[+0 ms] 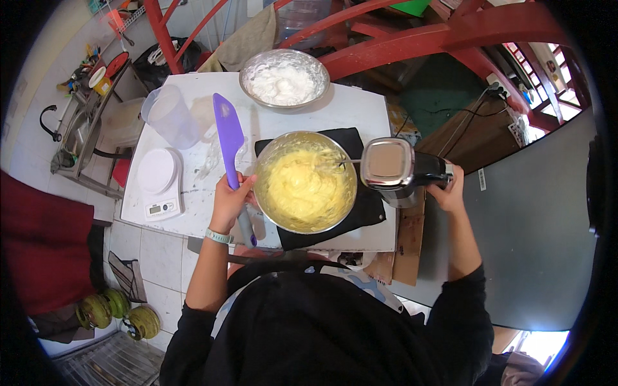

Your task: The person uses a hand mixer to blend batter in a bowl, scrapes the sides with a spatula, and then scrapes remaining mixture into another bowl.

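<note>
A steel mixing bowl (353, 196) sits on a black cloth (374, 213) in the middle of the table, with pale yellow batter (302, 186) in it, thick and swirled. My left hand (230, 204) grips a purple silicone spatula (228, 132) with a grey handle, its blade pointing up and away from me. The fingertips of that hand also rest against the bowl's left rim. At the bowl's right, my right hand (449, 191) is wrapped round the handle of a black and silver hand mixer (388, 164). Its beaters reach over the rim into the batter's right side.
Behind the mixing bowl stands another steel bowl (250, 90) holding white powder. On the left are a white kitchen scale (158, 183) and a clear plastic jug (172, 119). A grey panel (521, 225) lies right of the table (370, 106); red curved bars (412, 48) rise beyond it.
</note>
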A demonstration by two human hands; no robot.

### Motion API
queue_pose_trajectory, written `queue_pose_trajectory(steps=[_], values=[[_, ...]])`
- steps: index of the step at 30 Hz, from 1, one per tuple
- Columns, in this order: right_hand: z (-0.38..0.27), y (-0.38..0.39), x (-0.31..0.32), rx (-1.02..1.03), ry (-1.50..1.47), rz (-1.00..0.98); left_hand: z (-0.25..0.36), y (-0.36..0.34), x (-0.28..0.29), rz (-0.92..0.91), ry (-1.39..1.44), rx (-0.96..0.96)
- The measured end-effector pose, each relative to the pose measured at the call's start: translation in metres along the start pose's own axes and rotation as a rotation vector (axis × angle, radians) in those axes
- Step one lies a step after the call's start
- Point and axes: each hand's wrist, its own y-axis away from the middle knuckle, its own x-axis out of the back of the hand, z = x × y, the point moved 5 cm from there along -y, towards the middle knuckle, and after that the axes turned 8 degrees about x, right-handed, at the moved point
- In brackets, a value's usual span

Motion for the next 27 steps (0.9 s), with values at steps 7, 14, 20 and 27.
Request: queue_pose_trajectory(steps=[7, 14, 20, 27], values=[[0.111, 0.057, -0.028, 0.021, -0.535, 0.584, 0.0, 0.002, 0.002, 0.051, -0.019, -0.002], [0.145, 0.039, -0.071, 0.124, -0.703, 0.599, 0.007, 0.009, -0.001, 0.122, -0.112, -0.029], [0.177, 0.053, -0.085, 0.027, -0.775, 0.598, 0.008, 0.01, 0.002, 0.143, -0.149, 0.014], [0.178, 0.044, -0.064, 0.021, -0.2, 0.246, 0.004, 0.003, 0.004, 0.062, -0.114, 0.069]])
